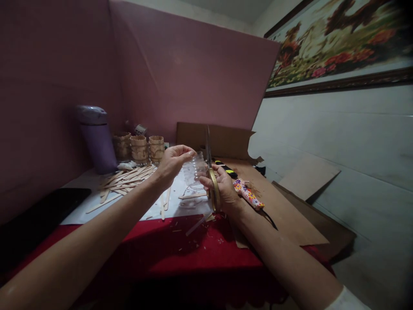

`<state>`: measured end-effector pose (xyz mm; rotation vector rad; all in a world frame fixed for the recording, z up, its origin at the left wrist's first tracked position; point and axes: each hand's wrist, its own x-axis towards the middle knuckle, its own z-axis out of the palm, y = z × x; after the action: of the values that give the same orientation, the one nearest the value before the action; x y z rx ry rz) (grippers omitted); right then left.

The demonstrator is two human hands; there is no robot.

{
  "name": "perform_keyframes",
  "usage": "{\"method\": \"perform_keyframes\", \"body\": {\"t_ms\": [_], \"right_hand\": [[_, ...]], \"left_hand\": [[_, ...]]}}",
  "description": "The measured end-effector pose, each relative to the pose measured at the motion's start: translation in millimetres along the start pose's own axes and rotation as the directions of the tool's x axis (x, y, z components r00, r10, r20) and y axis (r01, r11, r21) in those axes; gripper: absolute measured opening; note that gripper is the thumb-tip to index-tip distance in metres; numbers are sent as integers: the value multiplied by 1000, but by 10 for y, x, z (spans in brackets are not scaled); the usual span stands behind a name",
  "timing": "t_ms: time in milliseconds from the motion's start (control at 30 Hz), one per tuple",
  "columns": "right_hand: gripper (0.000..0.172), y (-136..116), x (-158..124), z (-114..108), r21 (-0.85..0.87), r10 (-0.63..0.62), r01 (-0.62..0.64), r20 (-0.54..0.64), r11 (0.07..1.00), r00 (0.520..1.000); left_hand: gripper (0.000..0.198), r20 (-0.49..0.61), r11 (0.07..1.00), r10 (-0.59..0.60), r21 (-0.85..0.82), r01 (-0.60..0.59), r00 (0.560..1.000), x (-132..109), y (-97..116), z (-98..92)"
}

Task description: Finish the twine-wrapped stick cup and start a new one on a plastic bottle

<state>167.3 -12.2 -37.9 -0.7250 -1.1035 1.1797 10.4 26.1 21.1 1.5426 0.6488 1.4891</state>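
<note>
Taking the clear ridged plastic piece (193, 172) as the middle of our dial, we are holding it in the air over the white sheet (180, 209), just left of the scissors (211, 174). Our left forearm is slanting in from eight o'clock, and the left hand (176, 160) is arching over with its back turned up. Its thumb and fingertips are pressing together, pinching the plastic near its upper left edge.

Our right forearm is coming in from four o'clock, and the right hand (224, 187) is lying with its palm facing mostly toward nine. Its fingers are curling about the gold handles, gripping the scissors nearly upright, with the blades pointing to twelve. We are seeing the blades almost edge-on and cannot tell how far apart they are. The right thumb is pointing toward nine, close to the plastic; whether it is touching, we cannot tell.

Wooden sticks (129, 183) are lying in a heap at nine o'clock, while three wooden cups (138, 148) are standing toward ten. A yellow-and-black tool (229, 170) is resting at three, beyond the right hand, and a flower-patterned tool (248, 193) is lying between three and four. At six, the red cloth (145, 245) is showing.
</note>
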Motion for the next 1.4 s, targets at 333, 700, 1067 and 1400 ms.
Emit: {"method": "perform_keyframes", "body": {"t_ms": [333, 700, 1067, 1400], "right_hand": [[61, 18, -2, -27, -19, 7, -7, 8, 1000, 1000], [58, -1, -19, 8, 5, 4, -5, 18, 1000, 1000], [63, -19, -47, 46, -18, -6, 6, 11, 1000, 1000], [64, -34, -47, 43, -26, 14, -14, -13, 1000, 1000]], "left_hand": [[20, -28, 999, -12, -39, 11, 1000, -61, -103, -85], [14, -7, 997, 44, -66, -44, 999, -113, -103, -95], [23, -39, 999, 35, -18, -35, 999, -138, -82, -57], [31, -110, 993, -12, -116, 0, 994, -115, -117, -67]]}}
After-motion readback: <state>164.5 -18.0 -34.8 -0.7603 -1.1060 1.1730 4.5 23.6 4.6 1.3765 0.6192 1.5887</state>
